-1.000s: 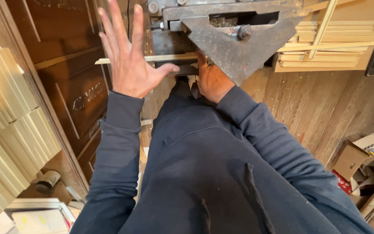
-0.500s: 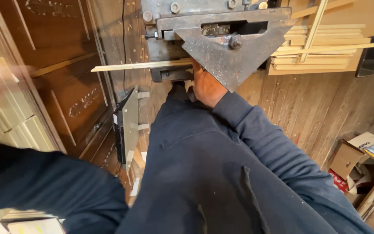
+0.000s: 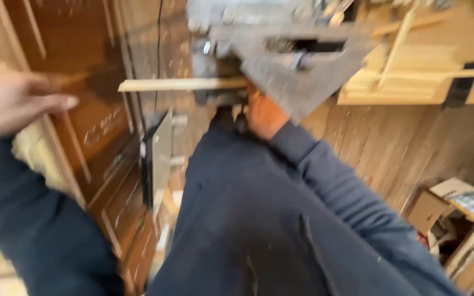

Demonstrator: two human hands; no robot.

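Dark wooden panels (image 3: 83, 137): left half of frame, upright, carved.
Grey metal machine (image 3: 297, 66): top centre, angular plate overhanging.
Stacked light boards (image 3: 412, 71): upper right.
Right hand (image 3: 264, 115): centre, below the machine plate; grip hidden, cannot tell.
Left hand (image 3: 12, 101): upper left, blurred, fingers together, holding nothing.
Thin pale wood strip (image 3: 182, 84): centre top, level, jutting left from the machine; likely light, stiff, snaps easily; grip near the machine end.

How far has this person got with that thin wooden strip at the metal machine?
Done: the wooden strip is seated in the metal machine. In hand: the right hand sits beneath the machine by the strip's end. The left hand is off to the side, blurred. Left: the strip still projects leftward.
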